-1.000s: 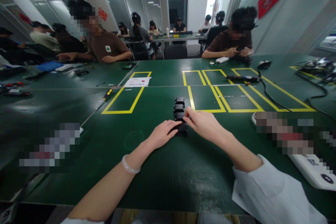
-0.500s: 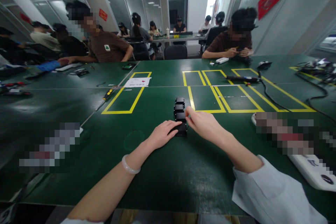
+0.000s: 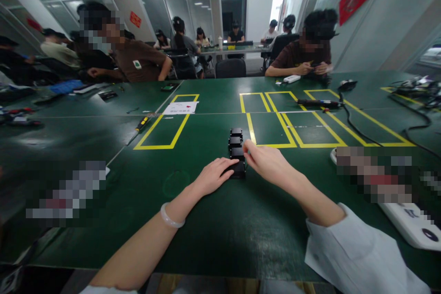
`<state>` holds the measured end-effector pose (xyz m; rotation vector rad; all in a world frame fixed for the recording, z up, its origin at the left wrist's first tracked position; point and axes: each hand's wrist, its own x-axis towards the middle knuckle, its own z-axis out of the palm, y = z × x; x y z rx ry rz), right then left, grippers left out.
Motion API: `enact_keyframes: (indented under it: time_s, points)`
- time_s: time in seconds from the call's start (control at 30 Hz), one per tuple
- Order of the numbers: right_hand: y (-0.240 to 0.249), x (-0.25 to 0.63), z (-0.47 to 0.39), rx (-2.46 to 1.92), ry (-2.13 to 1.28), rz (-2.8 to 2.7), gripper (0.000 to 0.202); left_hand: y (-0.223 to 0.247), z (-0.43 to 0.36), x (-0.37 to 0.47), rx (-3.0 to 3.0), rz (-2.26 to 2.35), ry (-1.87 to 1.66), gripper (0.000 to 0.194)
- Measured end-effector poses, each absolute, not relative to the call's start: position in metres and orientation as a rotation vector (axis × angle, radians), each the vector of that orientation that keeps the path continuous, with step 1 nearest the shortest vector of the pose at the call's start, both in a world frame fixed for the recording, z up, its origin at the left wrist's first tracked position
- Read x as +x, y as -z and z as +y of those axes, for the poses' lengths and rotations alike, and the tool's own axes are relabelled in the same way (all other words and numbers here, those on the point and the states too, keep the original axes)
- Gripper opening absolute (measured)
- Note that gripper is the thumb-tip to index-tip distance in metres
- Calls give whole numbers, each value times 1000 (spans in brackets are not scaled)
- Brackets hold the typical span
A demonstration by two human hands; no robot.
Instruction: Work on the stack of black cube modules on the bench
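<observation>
Several small black box-shaped blocks stand in a short row running away from me, with the farthest block (image 3: 236, 132) fully in sight. My left hand (image 3: 213, 175) is at the nearest block (image 3: 239, 171), its fingers over the top and the thumb along the left side, steadying it. Fingertips cover part of that block. My right hand (image 3: 265, 160) is closed in a pinch at the right side of the row, beside the second block (image 3: 236, 153). What its fingertips hold, if anything, is hidden.
Yellow tape rectangles (image 3: 153, 148) mark the green table (image 3: 220, 229). A yellow-black screwdriver (image 3: 142, 124) and a paper sheet (image 3: 179, 108) lie left; a black corded tool (image 3: 319, 104) and white device (image 3: 409, 220) lie right. Two co-workers sit opposite.
My hands and the black blocks look unmoved. The person at the far left has drawn a hand back from the blue item and leaned farther left.
</observation>
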<state>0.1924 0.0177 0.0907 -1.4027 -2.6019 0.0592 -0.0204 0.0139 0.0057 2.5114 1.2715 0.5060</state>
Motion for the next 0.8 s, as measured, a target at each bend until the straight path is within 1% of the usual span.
enact_keyframes:
  time_s: [0.2,0.53,0.7,0.8]
  points:
    - [-92,191,17,-1415,-82,-2602,25,-7,13,-20,2512,1269,-504,38]
    - [-88,192,20,-1414,-66,-2580,16,-8,12,-20,2508,1271,-495,38]
    - [-89,191,19,-1424,-28,-2594,24,-6,14,-21,2521,1278,-487,39]
    - [-90,191,19,-1446,-34,-2613,23,-6,14,-21,2525,1278,-475,39]
